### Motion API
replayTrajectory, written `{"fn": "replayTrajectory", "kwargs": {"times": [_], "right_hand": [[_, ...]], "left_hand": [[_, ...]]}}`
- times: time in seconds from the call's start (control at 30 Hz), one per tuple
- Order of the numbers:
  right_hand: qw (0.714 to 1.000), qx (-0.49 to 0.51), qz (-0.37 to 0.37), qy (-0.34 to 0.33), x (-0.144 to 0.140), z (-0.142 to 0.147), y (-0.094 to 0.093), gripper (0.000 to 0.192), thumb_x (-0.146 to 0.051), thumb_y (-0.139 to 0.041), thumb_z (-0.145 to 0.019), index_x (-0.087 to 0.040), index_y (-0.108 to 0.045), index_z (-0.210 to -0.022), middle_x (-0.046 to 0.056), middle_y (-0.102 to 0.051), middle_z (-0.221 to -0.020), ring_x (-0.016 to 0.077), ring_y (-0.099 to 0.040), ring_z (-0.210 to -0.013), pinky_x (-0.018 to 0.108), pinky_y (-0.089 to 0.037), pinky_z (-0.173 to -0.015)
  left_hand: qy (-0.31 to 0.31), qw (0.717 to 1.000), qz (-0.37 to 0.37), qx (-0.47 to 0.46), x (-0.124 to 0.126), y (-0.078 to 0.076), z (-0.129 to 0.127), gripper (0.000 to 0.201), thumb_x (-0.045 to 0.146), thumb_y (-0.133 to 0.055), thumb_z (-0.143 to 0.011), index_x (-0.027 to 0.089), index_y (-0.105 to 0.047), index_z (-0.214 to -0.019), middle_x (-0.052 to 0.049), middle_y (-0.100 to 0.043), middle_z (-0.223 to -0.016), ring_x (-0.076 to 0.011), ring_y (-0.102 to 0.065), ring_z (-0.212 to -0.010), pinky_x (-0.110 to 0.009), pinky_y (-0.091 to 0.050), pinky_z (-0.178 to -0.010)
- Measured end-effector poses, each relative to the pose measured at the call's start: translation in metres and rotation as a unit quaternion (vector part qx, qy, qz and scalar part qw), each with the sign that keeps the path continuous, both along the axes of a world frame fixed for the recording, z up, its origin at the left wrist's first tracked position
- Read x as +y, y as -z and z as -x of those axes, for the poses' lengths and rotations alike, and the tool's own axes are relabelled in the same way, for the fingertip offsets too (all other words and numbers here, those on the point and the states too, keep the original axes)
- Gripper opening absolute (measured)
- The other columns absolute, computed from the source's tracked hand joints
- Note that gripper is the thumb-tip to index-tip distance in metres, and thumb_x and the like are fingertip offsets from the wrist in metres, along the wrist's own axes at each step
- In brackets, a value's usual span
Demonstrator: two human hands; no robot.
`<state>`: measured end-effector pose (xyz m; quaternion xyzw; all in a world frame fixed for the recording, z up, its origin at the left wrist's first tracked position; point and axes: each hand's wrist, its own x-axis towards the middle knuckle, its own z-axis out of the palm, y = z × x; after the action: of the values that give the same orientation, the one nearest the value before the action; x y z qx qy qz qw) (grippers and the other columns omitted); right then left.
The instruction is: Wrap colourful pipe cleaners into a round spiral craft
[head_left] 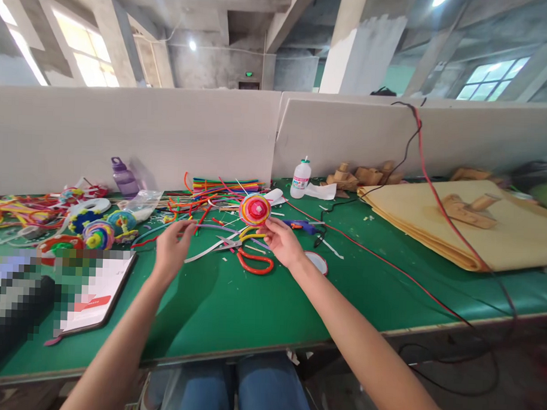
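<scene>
Head view, green table (234, 311) (concrete hall behind), right hand (282, 241) gripping pipe-cleaner spiral (254, 210), left hand (173, 247) spread wide, empty.

head camera, looking forward-down, close over workbench (261, 312)

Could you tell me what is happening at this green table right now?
A person seated at the green table holds up a round spiral disc of coloured pipe cleaners in the right hand. The left hand hovers open beside it, gripping nothing. Red-handled scissors lie below, loose pipe cleaners behind, and finished spiral discs sit to the left.
</scene>
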<state>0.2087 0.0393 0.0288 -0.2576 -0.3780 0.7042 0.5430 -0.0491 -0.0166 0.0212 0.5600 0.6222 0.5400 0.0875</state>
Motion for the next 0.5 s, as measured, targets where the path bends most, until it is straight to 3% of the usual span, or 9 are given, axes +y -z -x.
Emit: {"fn": "replayTrajectory", "kwargs": {"times": [0.07, 0.17, 0.23, 0.3, 0.4, 0.5], "right_hand": [[1.0, 0.004, 0.003, -0.002, 0.0, 0.0, 0.0, 0.019, -0.021, -0.08, -0.061, -0.018, -0.069, -0.076, 0.0, -0.072, -0.068, 0.0097, -0.067, -0.06, 0.013, -0.04, -0.042], [1.0, 0.009, 0.014, -0.005, -0.001, 0.0, 0.0, 0.019, -0.02, -0.08, -0.06, -0.018, -0.069, -0.075, 0.0, -0.072, -0.066, 0.0104, -0.067, -0.059, 0.015, -0.041, -0.042], [1.0, 0.011, 0.019, -0.009, -0.001, 0.001, 0.001, 0.019, -0.02, -0.081, -0.059, -0.018, -0.069, -0.075, 0.0, -0.071, -0.064, 0.0109, -0.066, -0.058, 0.016, -0.041, -0.043], [1.0, 0.011, 0.02, -0.012, 0.0, 0.001, 0.002, 0.02, -0.02, -0.081, -0.059, -0.018, -0.069, -0.074, 0.0, -0.071, -0.064, 0.0114, -0.066, -0.059, 0.016, -0.04, -0.043], [1.0, 0.004, 0.017, -0.015, 0.001, 0.0, 0.003, 0.02, -0.023, -0.081, -0.06, -0.018, -0.07, -0.076, 0.001, -0.071, -0.065, 0.012, -0.067, -0.06, 0.017, -0.039, -0.043], [1.0, -0.002, 0.014, -0.016, 0.001, 0.0, 0.004, 0.022, -0.025, -0.082, -0.059, -0.019, -0.069, -0.075, 0.0, -0.07, -0.064, 0.0122, -0.066, -0.059, 0.018, -0.038, -0.043]], "left_hand": [[-0.017, 0.987, 0.071, 0.142, 0.0, -0.001, 0.033, 0.032, 0.034, -0.049, -0.082, 0.02, -0.07, -0.102, -0.008, -0.073, -0.101, -0.0243, -0.066, -0.094, -0.034, -0.048, -0.085], [-0.06, 0.93, 0.179, 0.314, 0.001, 0.007, 0.079, 0.038, 0.021, -0.047, -0.077, 0.018, -0.069, -0.109, -0.015, -0.071, -0.107, -0.0317, -0.066, -0.096, -0.039, -0.048, -0.081], [-0.073, 0.893, 0.223, 0.384, 0.0, 0.016, 0.1, 0.041, 0.015, -0.047, -0.073, 0.018, -0.069, -0.107, -0.016, -0.072, -0.1, -0.033, -0.067, -0.089, -0.038, -0.049, -0.073], [-0.077, 0.877, 0.22, 0.419, -0.001, 0.021, 0.112, 0.041, 0.014, -0.05, -0.071, 0.021, -0.07, -0.107, -0.014, -0.073, -0.097, -0.0327, -0.068, -0.085, -0.036, -0.048, -0.068], [-0.086, 0.899, 0.185, 0.387, -0.002, 0.016, 0.116, 0.034, 0.017, -0.047, -0.077, 0.022, -0.071, -0.101, -0.012, -0.073, -0.093, -0.0314, -0.068, -0.081, -0.034, -0.046, -0.062], [-0.1, 0.946, 0.099, 0.291, -0.003, -0.004, 0.111, 0.025, 0.021, -0.048, -0.078, 0.024, -0.069, -0.093, -0.005, -0.071, -0.09, -0.0253, -0.066, -0.08, -0.032, -0.047, -0.065]]}}
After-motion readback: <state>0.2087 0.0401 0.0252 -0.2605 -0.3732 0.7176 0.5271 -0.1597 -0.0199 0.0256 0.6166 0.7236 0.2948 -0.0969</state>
